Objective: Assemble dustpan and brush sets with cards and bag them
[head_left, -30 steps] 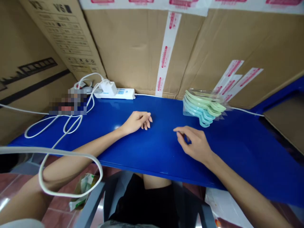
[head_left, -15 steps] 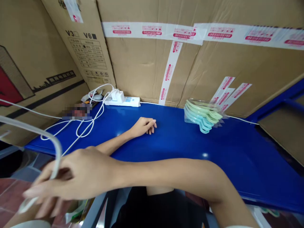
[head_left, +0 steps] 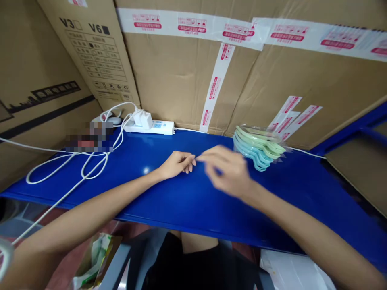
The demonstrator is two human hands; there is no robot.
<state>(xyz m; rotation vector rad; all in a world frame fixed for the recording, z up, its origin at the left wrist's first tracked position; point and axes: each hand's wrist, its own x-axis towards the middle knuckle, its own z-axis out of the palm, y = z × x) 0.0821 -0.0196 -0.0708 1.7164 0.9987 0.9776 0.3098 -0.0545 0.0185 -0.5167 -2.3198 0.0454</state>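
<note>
My left hand (head_left: 177, 165) rests on the blue tabletop (head_left: 187, 205) with its fingers curled in and the thumb on top; nothing shows in them. Just right of it, above the table, is my right hand (head_left: 228, 169), blurred by motion. Its index finger points toward the left fingertips and a gap shows below it, by the thumb; I see nothing held. Behind the right hand lies a clear bag of light green and blue plastic hangers (head_left: 260, 149). At the lower left edge a thick white curved tube or cable (head_left: 5, 255) is partly in view, beside my left arm.
A white power strip (head_left: 163, 127) with a plugged-in adapter (head_left: 142, 120) sits at the back left. White cables (head_left: 107, 159) loop over the table's left side. Large cardboard (head_left: 181, 80) walls close off the back and left. A blue metal bar (head_left: 350, 133) slants at the right.
My right hand has let go of the thick white tube or cable at the lower left and moved right, beside my left hand. The left hand stays on the table. The view has shifted slightly.
</note>
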